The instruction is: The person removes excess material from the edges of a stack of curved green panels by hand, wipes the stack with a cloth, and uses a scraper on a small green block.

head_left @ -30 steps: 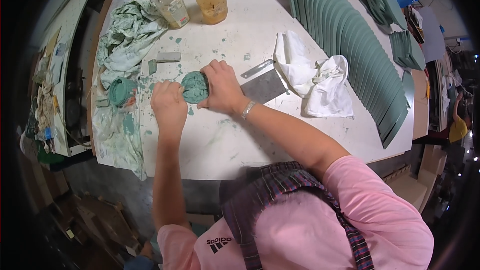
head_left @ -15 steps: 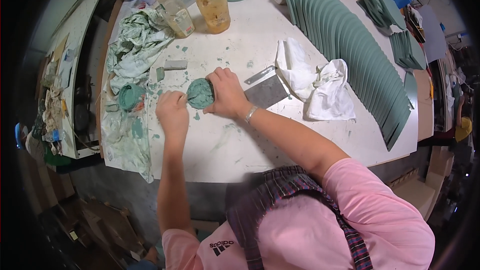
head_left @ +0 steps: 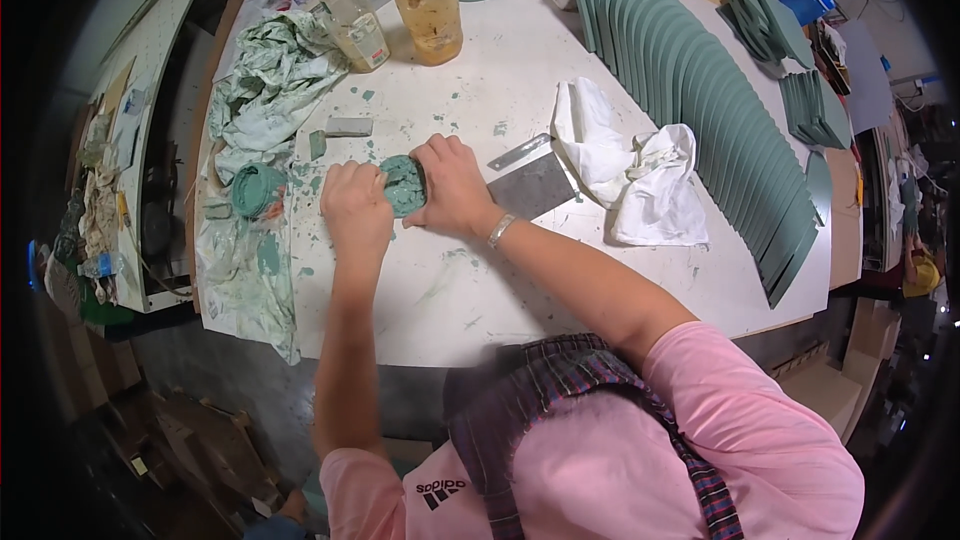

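A round container of thick green paste [head_left: 405,186] sits on the white table between my hands. My right hand [head_left: 450,185] curves around its right side, thumb at the near edge and fingers at the far edge. At its left rim is my left hand [head_left: 357,205], closed in a fist; whatever it grips is hidden by the fingers. The paste surface looks stirred and lumpy. Just right of my right hand lies a flat metal scraper [head_left: 532,185]. A second tub smeared with green [head_left: 258,192] stands to the left on a stained plastic sheet.
Beyond my hands lie a small grey block [head_left: 349,127] and a green-stained cloth [head_left: 275,80]. Two bottles, one amber [head_left: 428,10] and one clear [head_left: 352,25], stand farther back. A white cloth [head_left: 650,175] and a long row of green curved panels [head_left: 700,110] occupy the right.
My left hand has moved right and slightly away from me, turning into a tighter fist over the container's left rim. The paste shows a fresh groove. My right hand keeps its hold.
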{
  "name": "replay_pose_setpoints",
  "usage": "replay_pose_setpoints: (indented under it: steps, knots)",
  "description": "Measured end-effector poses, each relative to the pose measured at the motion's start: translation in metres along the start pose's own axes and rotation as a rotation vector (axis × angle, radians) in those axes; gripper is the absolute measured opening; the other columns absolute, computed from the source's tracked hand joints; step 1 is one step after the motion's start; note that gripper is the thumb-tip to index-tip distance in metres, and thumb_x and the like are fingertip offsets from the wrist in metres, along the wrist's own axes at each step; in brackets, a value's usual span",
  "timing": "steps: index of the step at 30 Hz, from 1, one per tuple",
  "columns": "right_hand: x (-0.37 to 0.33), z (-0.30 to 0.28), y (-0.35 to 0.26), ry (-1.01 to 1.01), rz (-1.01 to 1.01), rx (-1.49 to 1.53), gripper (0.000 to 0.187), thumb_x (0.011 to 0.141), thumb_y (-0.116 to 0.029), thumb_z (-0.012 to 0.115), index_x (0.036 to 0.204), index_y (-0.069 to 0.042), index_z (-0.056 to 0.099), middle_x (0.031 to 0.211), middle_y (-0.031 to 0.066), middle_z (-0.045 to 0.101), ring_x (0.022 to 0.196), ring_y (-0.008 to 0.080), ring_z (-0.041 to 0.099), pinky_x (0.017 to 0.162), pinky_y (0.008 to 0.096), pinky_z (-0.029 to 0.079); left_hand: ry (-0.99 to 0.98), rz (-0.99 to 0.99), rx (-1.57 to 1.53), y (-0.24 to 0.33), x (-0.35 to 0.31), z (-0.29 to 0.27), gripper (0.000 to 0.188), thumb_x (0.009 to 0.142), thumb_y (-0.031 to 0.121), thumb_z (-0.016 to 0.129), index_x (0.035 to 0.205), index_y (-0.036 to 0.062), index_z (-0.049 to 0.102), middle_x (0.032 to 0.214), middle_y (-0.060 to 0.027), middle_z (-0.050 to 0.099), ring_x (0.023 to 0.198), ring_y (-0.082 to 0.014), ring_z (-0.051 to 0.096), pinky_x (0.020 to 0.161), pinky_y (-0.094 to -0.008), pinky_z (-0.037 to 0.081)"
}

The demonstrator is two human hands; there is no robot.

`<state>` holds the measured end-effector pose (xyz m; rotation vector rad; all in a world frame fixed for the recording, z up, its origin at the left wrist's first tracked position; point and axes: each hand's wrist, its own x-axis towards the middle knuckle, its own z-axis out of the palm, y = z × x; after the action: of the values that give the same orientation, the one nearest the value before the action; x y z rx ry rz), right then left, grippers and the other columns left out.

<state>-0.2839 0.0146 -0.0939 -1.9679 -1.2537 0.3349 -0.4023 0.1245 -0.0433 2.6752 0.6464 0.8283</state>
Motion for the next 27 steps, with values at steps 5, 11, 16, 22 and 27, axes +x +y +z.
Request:
replay_pose_setpoints:
  steps: [5, 11, 16, 22, 27]
  knots:
    - [-0.001, -0.003, 0.001, 0.017, -0.008, -0.004, 0.079, 0.052, -0.031, 0.097, 0.117, -0.006, 0.059, 0.113, 0.0121, 0.054, 0.112, 0.0334, 0.050, 0.099, 0.0426, 0.041, -0.017, 0.018, 0.019, 0.001, -0.005, 0.003, 0.005, 0.081, 0.002, 0.069, 0.082, 0.0018, 0.064, 0.079, -0.0124, 0.059, 0.081, -0.0341, 0.056, 0.073, -0.0444, 0.045]
    - [-0.001, -0.004, 0.002, -0.012, 0.029, -0.006, 0.080, 0.052, -0.031, 0.097, 0.118, -0.007, 0.059, 0.114, 0.0122, 0.054, 0.112, 0.0341, 0.050, 0.100, 0.0435, 0.041, -0.042, 0.034, 0.029, -0.004, -0.025, -0.016, 0.002, 0.082, 0.002, 0.068, 0.082, 0.0019, 0.066, 0.080, -0.0109, 0.058, 0.079, -0.0328, 0.055, 0.071, -0.0451, 0.046]
    - [0.001, -0.003, -0.001, -0.001, 0.011, -0.027, 0.081, 0.053, -0.033, 0.097, 0.119, -0.006, 0.058, 0.114, 0.0128, 0.054, 0.112, 0.0342, 0.050, 0.100, 0.0432, 0.041, -0.050, -0.038, -0.048, 0.000, -0.018, -0.017, 0.004, 0.084, 0.005, 0.070, 0.082, 0.0023, 0.068, 0.079, -0.0110, 0.060, 0.079, -0.0324, 0.057, 0.070, -0.0430, 0.047]
    - [-0.005, -0.008, -0.013, -0.004, 0.118, -0.130, 0.083, 0.054, -0.032, 0.097, 0.121, -0.003, 0.057, 0.116, 0.0152, 0.053, 0.114, 0.0348, 0.049, 0.100, 0.0426, 0.042, -0.036, -0.274, 0.004, -0.001, -0.017, -0.030, 0.008, 0.083, 0.011, 0.075, 0.082, 0.0039, 0.070, 0.077, -0.0100, 0.062, 0.075, -0.0309, 0.061, 0.067, -0.0419, 0.048]
    - [-0.006, -0.014, -0.015, -0.005, 0.074, -0.087, 0.089, 0.056, -0.030, 0.096, 0.131, -0.006, 0.055, 0.121, 0.0142, 0.053, 0.117, 0.0349, 0.048, 0.105, 0.0435, 0.040, -0.011, -0.465, -0.122, -0.013, -0.030, -0.022, 0.008, 0.085, 0.009, 0.073, 0.082, 0.0025, 0.069, 0.080, -0.0107, 0.066, 0.076, -0.0316, 0.063, 0.068, -0.0411, 0.048]
